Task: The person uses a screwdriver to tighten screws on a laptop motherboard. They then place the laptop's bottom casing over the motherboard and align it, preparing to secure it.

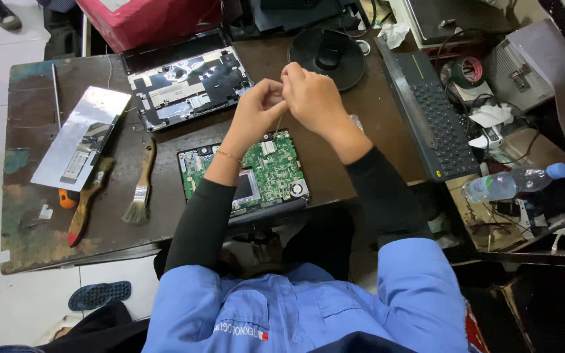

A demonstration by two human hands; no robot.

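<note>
Hands, left (256,108) and right (312,95), pinch a thin wire (276,127) above the circuit board (266,167).

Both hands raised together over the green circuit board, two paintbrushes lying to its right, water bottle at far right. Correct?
One thing is off: the head view shows the two paintbrushes lying to the left of the green circuit board, not its right. The rest holds: the left hand and right hand meet above the board, and the water bottle lies at far right.

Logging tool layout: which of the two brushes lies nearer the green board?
The pale-handled brush, just left of the green board; the darker, red-tipped brush lies farther left.
</note>
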